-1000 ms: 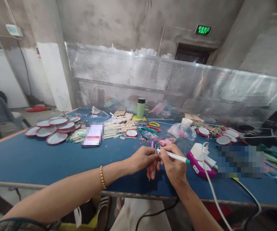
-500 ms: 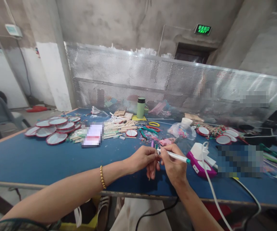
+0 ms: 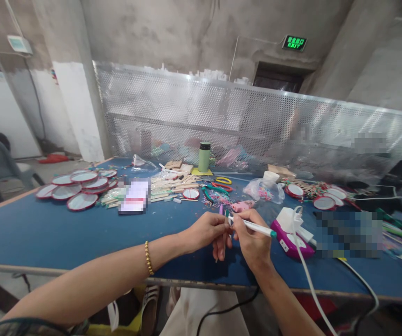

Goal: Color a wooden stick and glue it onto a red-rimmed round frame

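Observation:
Over the front of the blue table (image 3: 92, 240), my right hand (image 3: 255, 245) grips a white marker pen (image 3: 259, 227) with a green end, held like a writing pen. Its tip points at the fingers of my left hand (image 3: 208, 229). Those fingers pinch a small green-tipped piece (image 3: 226, 213); the rest of it is hidden by the fingers, so I cannot tell its kind. Just beyond the hands lie a purple stick-like thing (image 3: 221, 209) and a pink tool-like object (image 3: 243, 206).
Round red-rimmed discs (image 3: 82, 200) are piled at the left. Beside them lie a phone (image 3: 134, 196) and a heap of thin sticks (image 3: 173, 186). Behind stands a green bottle (image 3: 204, 158). A purple power strip (image 3: 290, 240) with white cables sits right of my right hand.

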`<state>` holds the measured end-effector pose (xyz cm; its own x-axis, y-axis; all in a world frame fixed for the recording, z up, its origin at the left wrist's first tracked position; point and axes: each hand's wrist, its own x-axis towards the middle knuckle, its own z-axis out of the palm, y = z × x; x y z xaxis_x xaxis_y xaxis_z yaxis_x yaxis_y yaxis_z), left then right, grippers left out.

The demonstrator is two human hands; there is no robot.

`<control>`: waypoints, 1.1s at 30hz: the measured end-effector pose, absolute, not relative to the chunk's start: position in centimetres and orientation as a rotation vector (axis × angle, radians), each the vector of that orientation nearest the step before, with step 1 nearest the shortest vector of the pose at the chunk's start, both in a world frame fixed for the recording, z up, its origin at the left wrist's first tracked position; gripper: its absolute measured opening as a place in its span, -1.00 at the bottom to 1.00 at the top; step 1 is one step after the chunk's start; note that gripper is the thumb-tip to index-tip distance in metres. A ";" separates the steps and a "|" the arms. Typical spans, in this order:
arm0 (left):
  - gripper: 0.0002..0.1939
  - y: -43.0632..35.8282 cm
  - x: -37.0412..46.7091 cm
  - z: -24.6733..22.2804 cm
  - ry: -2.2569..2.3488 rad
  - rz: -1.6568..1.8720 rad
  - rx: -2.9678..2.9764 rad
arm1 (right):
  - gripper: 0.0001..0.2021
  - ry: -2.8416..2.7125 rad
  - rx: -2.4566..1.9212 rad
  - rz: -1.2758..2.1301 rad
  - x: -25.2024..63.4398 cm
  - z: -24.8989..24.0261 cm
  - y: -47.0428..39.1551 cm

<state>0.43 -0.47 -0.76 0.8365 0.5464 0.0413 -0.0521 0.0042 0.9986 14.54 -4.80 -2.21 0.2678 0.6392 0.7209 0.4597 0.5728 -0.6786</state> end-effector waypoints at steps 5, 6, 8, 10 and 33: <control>-0.47 -0.4 0.5 -0.9 0.419 0.489 1.503 | -0.80 -1.384 -1.040 0.150 14.5 -2.1 -4.8; -0.46 -0.4 0.5 -0.9 0.421 0.488 1.501 | -0.80 -1.383 -1.041 0.149 14.5 -2.1 -4.7; -0.45 -0.4 0.5 -0.9 0.423 0.490 1.496 | -0.80 -1.377 -1.042 0.150 14.6 -2.2 -4.7; -0.45 -0.4 0.5 -0.8 0.420 0.494 1.493 | -0.80 -1.364 -1.037 0.157 14.6 -2.3 -4.7; -0.47 -0.4 0.5 -0.8 0.415 0.503 1.490 | -0.80 -1.372 -1.036 0.121 14.7 -2.2 -4.8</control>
